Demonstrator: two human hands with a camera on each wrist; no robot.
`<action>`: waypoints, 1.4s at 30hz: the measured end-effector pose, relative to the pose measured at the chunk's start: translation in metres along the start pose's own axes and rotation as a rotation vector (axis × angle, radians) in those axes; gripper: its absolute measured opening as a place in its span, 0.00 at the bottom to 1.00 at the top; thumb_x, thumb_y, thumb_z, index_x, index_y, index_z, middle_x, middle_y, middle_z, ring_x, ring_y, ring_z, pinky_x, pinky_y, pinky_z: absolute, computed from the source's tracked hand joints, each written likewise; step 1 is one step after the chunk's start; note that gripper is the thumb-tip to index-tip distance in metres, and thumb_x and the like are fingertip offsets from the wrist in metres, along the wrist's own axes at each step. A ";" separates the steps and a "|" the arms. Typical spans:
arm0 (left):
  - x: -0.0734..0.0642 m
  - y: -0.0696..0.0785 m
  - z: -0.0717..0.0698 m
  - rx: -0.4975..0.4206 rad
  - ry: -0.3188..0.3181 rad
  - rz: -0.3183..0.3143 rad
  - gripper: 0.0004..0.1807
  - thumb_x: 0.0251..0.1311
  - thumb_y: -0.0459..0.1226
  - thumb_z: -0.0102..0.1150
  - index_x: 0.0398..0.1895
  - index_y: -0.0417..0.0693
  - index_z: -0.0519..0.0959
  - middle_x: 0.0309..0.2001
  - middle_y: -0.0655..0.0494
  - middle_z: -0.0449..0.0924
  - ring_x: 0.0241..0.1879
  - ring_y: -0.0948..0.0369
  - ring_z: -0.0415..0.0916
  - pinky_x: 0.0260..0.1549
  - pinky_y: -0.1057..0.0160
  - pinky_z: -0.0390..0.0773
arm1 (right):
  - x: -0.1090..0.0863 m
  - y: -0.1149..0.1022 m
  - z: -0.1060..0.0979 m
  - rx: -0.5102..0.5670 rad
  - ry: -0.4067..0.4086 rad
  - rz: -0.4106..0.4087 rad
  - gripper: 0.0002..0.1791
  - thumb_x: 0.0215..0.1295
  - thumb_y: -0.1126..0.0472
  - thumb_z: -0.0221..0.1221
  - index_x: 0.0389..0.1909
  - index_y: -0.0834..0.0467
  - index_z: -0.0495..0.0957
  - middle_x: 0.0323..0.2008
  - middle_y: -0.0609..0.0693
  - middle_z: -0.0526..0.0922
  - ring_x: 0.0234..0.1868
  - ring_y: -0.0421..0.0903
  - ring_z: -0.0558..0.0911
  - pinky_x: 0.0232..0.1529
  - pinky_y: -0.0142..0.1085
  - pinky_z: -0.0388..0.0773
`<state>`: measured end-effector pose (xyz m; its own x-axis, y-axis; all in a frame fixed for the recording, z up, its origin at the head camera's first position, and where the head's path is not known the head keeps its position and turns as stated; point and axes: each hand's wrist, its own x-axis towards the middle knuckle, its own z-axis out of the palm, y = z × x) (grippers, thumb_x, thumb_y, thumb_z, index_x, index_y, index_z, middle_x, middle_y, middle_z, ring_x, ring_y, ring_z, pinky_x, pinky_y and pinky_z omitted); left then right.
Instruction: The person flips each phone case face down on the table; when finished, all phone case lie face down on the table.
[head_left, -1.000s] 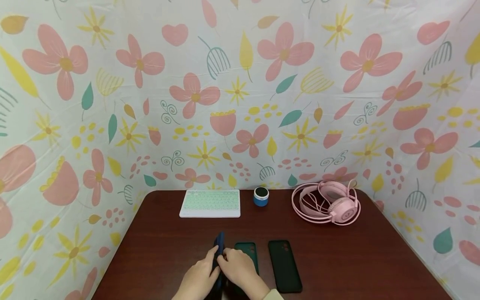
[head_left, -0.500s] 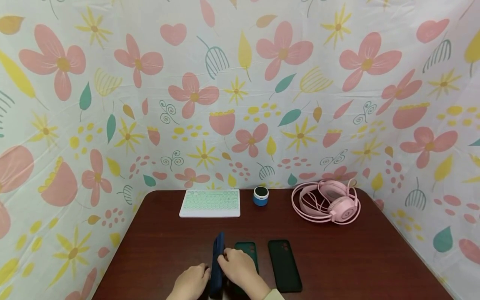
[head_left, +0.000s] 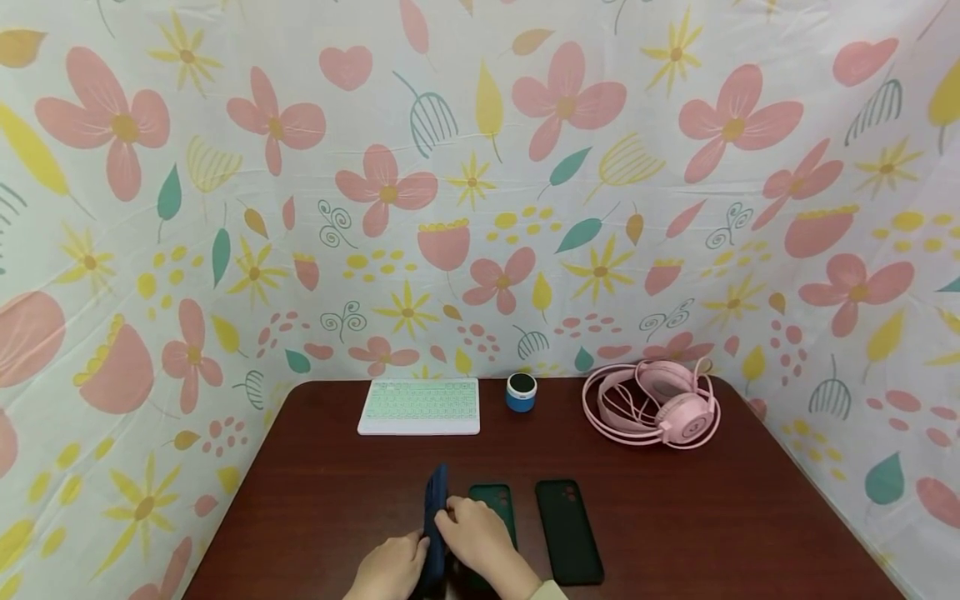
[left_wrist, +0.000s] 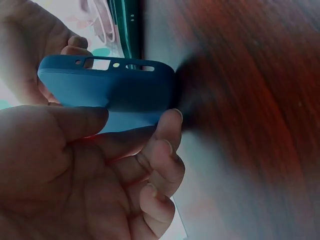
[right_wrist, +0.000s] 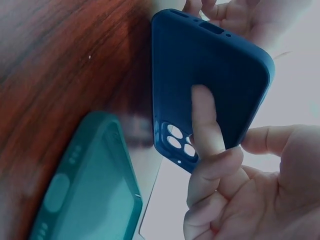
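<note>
Easing toward 3 o'clock, the left hand (head_left: 388, 567) is drawing closer to the blue phone case (head_left: 436, 504).
It is standing edgewise between both hands, right fingers (right_wrist: 204, 110) pinching its side, left fingers (left_wrist: 167, 162) half-curling, grip unclear; green case (head_left: 495, 500) and black case (head_left: 570, 533) are lying toward 3 o'clock.

Your blue case (right_wrist: 205, 57) looks smooth and matt, like a soft plastic, and the green case (right_wrist: 97, 187) and the black case (head_left: 570, 533) also seem to be of plastic. Below them you see a surface (head_left: 720, 517) with wood grain and a slight gloss, while the patterned sheet (head_left: 465, 196) behind looks like thin cloth, with soft creases.
</note>
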<state>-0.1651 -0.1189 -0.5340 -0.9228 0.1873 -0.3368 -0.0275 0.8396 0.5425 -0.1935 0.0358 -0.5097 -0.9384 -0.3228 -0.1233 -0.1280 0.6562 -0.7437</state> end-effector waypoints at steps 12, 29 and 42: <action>0.000 0.000 0.001 -0.005 0.017 0.014 0.21 0.72 0.43 0.46 0.53 0.35 0.78 0.46 0.40 0.80 0.45 0.42 0.78 0.44 0.41 0.73 | -0.001 0.004 0.002 0.092 -0.003 -0.024 0.24 0.70 0.55 0.50 0.55 0.70 0.76 0.31 0.50 0.82 0.34 0.46 0.81 0.38 0.49 0.77; 0.002 -0.003 0.002 -0.051 0.009 -0.049 0.23 0.71 0.44 0.47 0.56 0.34 0.77 0.48 0.37 0.79 0.46 0.40 0.77 0.45 0.38 0.71 | 0.000 0.006 0.001 0.161 -0.031 -0.008 0.25 0.71 0.54 0.50 0.56 0.71 0.76 0.48 0.61 0.81 0.44 0.54 0.82 0.44 0.53 0.76; 0.003 -0.006 0.001 -0.114 0.002 -0.007 0.27 0.72 0.47 0.45 0.59 0.31 0.73 0.51 0.33 0.76 0.50 0.36 0.74 0.47 0.36 0.68 | 0.000 0.008 -0.001 0.195 -0.050 0.005 0.25 0.71 0.55 0.50 0.57 0.71 0.74 0.47 0.59 0.82 0.43 0.52 0.82 0.44 0.53 0.76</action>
<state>-0.1675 -0.1231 -0.5391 -0.9232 0.1807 -0.3392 -0.0772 0.7774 0.6243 -0.1954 0.0418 -0.5149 -0.9209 -0.3570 -0.1563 -0.0545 0.5152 -0.8554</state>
